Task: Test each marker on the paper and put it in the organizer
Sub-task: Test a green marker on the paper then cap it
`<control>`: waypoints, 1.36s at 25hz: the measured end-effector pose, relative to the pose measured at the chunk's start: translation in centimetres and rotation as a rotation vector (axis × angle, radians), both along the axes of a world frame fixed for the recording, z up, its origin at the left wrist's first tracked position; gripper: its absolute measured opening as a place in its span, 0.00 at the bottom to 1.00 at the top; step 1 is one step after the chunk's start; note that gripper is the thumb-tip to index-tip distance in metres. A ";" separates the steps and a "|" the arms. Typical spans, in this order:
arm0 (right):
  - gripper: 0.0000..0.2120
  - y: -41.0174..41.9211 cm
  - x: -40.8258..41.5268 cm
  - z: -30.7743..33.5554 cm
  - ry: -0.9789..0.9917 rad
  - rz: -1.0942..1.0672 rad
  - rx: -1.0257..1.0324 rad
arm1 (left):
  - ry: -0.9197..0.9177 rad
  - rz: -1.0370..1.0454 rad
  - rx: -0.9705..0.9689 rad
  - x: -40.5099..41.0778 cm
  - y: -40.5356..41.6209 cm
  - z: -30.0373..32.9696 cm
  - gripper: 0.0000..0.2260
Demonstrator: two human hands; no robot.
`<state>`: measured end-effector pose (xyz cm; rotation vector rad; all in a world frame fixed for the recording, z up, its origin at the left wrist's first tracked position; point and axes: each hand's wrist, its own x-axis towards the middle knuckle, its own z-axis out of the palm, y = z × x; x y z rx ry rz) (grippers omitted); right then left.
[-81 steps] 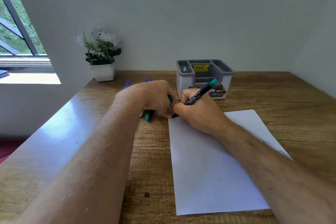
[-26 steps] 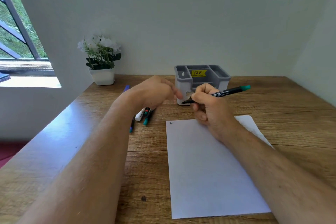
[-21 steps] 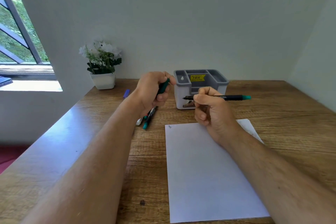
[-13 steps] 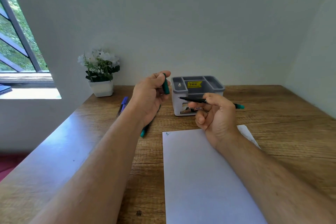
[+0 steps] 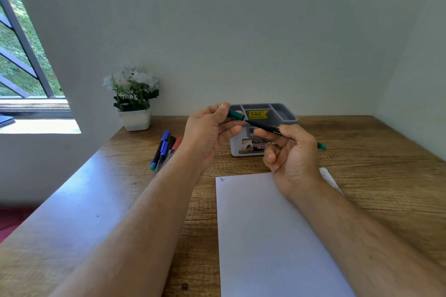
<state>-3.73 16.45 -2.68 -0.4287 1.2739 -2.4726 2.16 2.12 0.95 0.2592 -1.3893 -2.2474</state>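
My right hand [image 5: 290, 152] grips a black marker with a green end [image 5: 272, 130], raised above the desk, its tip pointing left. My left hand [image 5: 208, 132] pinches the green cap [image 5: 236, 114], whose open end sits right at the marker's tip. Behind both hands stands the grey organizer [image 5: 283, 113] with a yellow price sticker. A white sheet of paper [image 5: 270, 236] lies on the desk below my right hand, with a small green mark [image 5: 222, 179] at its top left corner. Several other markers [image 5: 166, 149] lie to the left of my left wrist.
A white pot of white flowers [image 5: 134, 101] stands at the back left against the wall. The wooden desk [image 5: 376, 176] runs out to the wall on the right. A window [image 5: 21, 60] is at the far left.
After marking the paper, my right hand lifted the marker and turned its tip leftward. My left hand rose with the green cap and brought it to the tip. The view tilted upward.
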 end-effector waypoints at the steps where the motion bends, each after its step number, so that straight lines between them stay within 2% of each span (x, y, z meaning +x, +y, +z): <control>1: 0.13 0.0 0.0 0.0 0.000 -0.001 0.001 | -0.002 0.001 -0.002 0.0 0.0 0.0 0.04; 17: 0.12 -0.3 -0.2 -0.1 -0.021 0.008 0.019 | -0.024 0.005 -0.059 0.0 0.2 -0.1 0.04; 22: 0.11 -0.3 -0.3 -0.3 -0.029 0.033 0.038 | -0.028 0.070 -0.047 -0.2 0.0 -0.4 0.08; 29: 0.05 -0.8 0.0 -0.4 -0.045 -0.074 0.153 | -0.014 0.102 -0.095 -0.5 -0.1 -0.9 0.04; 34: 0.07 -0.8 0.1 -0.2 -0.046 -0.081 0.158 | 0.019 0.136 -0.171 -0.7 0.0 -1.0 0.05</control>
